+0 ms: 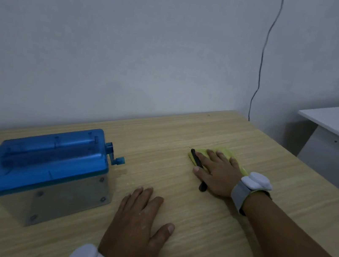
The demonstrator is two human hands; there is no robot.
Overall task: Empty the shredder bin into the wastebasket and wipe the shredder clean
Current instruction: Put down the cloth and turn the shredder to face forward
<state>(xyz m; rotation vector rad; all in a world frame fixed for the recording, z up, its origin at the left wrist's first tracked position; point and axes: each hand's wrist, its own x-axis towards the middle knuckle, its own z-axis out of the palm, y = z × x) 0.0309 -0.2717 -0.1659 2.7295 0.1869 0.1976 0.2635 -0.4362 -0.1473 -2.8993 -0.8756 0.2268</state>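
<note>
Blue shredder [47, 164] long axis left-right, crank [115, 157] pointing right, upright

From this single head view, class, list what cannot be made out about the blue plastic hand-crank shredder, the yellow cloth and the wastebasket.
- Wastebasket: not in the head view at all.
- Blue plastic hand-crank shredder: whether its clear bin holds paper; blur and dim light hide it.
- Yellow cloth: mostly covered by the right hand.
- Thin black tool: its middle lies under that hand; what it is stays unclear.
- Left hand: wrist cut off by the bottom edge.

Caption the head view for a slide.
Right hand flat on yellow cloth and black tool; left hand rests beside blue shredder.
</note>
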